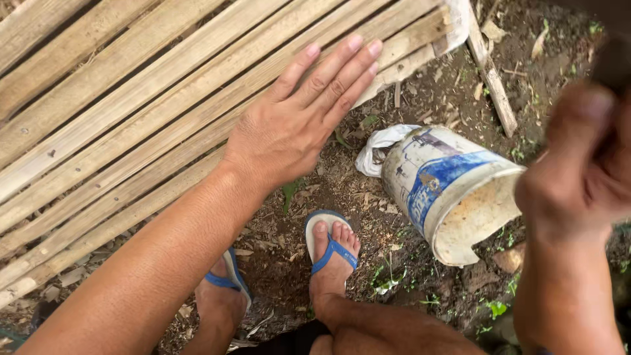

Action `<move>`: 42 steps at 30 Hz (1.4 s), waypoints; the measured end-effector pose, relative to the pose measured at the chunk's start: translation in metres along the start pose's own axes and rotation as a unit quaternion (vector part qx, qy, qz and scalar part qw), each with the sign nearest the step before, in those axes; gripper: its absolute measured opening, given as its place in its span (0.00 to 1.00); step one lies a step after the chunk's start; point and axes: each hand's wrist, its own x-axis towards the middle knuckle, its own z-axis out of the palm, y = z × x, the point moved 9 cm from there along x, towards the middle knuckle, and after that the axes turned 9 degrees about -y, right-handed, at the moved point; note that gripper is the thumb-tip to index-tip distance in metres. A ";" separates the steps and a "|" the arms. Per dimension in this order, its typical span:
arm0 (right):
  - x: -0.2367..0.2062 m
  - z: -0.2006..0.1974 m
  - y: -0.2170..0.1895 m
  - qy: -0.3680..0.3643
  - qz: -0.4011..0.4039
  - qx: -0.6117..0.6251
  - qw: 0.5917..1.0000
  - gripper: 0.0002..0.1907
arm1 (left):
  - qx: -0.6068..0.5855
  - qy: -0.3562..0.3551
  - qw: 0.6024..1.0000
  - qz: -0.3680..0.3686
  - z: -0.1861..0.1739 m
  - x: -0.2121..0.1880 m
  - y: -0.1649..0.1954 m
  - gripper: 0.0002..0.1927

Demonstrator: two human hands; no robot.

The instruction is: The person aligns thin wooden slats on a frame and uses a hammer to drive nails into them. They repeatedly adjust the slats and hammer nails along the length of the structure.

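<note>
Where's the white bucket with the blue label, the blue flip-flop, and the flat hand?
White plastic bucket with blue label [453,190]: head view, on its side wall.
Blue flip-flop [334,253]: head view, on the strap.
Left hand [292,128]: head view, on its back.

Under my feet lies dark bare earth [420,92] littered with wood chips, dry leaves and tiny green sprouts [496,307]. A loose grey wooden stick [491,75] lies on it in flat daylight.
</note>
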 end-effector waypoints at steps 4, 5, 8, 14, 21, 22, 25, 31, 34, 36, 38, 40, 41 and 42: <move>-0.007 0.014 -0.003 0.011 -0.050 0.004 0.999 0.07 | -0.013 0.000 1.000 0.013 0.002 -0.001 0.004 0.36; -0.008 0.024 -0.002 -0.026 -0.053 -0.002 0.998 0.08 | 0.001 -0.005 1.000 0.009 0.003 -0.002 0.004 0.36; -0.005 0.020 0.002 -0.024 -0.050 0.013 0.998 0.12 | 0.004 -0.001 1.000 0.013 0.001 -0.003 0.005 0.36; 0.013 0.013 -0.019 -0.064 -0.051 0.019 0.996 0.20 | -0.018 -0.016 0.999 0.027 -0.002 -0.001 0.003 0.37; 0.013 0.015 -0.031 -0.116 -0.035 -0.003 0.993 0.16 | 0.011 -0.031 0.999 0.025 0.002 0.000 0.009 0.39; 0.013 0.009 -0.029 -0.102 -0.045 0.003 0.994 0.16 | 0.020 -0.026 0.999 0.012 0.003 0.003 0.008 0.41; 0.006 -0.020 -0.018 -0.042 -0.026 0.035 0.998 0.16 | -0.003 -0.049 0.999 0.014 0.007 0.007 0.010 0.43; 0.006 -0.009 -0.021 0.000 -0.059 0.025 0.998 0.17 | -0.002 -0.018 1.000 0.006 -0.001 0.002 0.005 0.41; 0.014 0.006 -0.017 -0.064 -0.058 0.021 0.996 0.17 | -0.042 -0.030 0.999 0.018 -0.001 -0.002 0.007 0.39; 0.016 -0.005 -0.015 -0.050 -0.057 0.040 0.996 0.18 | -0.021 -0.023 0.999 0.006 -0.002 0.000 0.002 0.40; 0.011 -0.023 -0.016 -0.023 -0.040 0.060 0.997 0.18 | -0.004 -0.033 0.999 0.004 0.002 0.002 0.003 0.43; 0.010 -0.030 -0.022 0.008 -0.049 0.065 0.997 0.18 | -0.005 -0.020 1.000 -0.002 0.000 0.000 0.001 0.40; 0.010 -0.026 -0.025 0.009 -0.055 0.058 0.997 0.18 | -0.012 -0.012 1.000 0.011 -0.001 -0.001 0.004 0.38; 0.014 -0.019 -0.028 0.001 -0.066 0.049 0.997 0.18 | -0.014 -0.016 1.000 0.017 0.000 -0.001 0.006 0.40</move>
